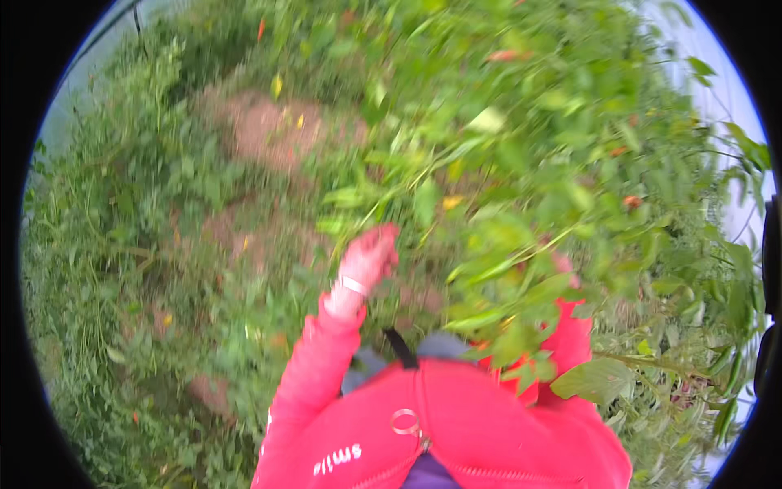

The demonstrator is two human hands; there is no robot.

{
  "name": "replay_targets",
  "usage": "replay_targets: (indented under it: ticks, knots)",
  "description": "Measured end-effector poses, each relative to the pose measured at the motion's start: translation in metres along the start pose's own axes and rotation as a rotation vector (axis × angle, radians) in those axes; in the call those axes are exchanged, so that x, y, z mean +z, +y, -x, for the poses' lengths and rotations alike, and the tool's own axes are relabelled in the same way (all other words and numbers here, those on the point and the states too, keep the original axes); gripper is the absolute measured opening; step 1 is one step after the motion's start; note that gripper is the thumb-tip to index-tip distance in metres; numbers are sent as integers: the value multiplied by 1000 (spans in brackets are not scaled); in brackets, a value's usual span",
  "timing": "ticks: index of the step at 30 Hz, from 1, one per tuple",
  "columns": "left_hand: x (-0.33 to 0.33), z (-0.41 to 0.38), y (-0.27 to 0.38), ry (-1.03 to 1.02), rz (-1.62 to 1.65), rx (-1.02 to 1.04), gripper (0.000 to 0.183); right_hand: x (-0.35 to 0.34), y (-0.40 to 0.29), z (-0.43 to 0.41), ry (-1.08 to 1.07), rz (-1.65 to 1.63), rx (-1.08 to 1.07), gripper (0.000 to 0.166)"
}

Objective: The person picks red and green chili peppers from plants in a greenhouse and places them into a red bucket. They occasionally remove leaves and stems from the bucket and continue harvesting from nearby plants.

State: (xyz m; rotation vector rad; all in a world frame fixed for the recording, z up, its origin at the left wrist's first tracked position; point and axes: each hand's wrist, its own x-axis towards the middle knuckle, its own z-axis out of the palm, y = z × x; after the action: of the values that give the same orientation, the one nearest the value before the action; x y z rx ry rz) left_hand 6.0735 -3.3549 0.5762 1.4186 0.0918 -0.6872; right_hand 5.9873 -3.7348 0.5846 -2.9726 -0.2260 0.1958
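Observation:
My left hand point(369, 250), with a pale band point(353, 285) at the wrist, has its fingers curled beside a thin green stem point(372, 214). Blur hides whether it grips anything. My right hand point(565, 269) reaches in among the leafy branches of a pepper plant point(525, 232), and leaves cover most of it. Long green peppers point(482, 321) hang in front of my right forearm. Something bright red point(519, 382) shows behind leaves near my waist; its kind is unclear.
Dense foliage point(122, 214) fills the left side, with bare reddish soil point(275, 128) between the plants. Orange-red fruits point(632, 202) dot the branches at right. A broad leaf point(595, 380) stands close to my right arm. Pale sheeting point(742, 208) borders the right edge.

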Motion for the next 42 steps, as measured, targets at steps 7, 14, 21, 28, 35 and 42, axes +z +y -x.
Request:
replay_targets:
  ticks: [7,14,21,28,35,42]
  knots:
    - [35,13,2,-494,-136,-4,29,-32,-22,49,232,-476,163,63]
    - [128,20,32,-845,-271,-48,21,-39,15,120,182,-1383,462,48]
    - [252,-7,39,-1050,-34,7,23,-44,70,151,380,-1293,774,37]
    - [277,-24,56,-817,-357,232,29,-8,80,115,425,-1485,506,36]
    - [251,-21,78,-554,-794,774,33,-15,45,100,369,-1237,367,35]
    - [219,-9,97,-1001,-81,145,31,-25,-15,88,373,-857,338,42]
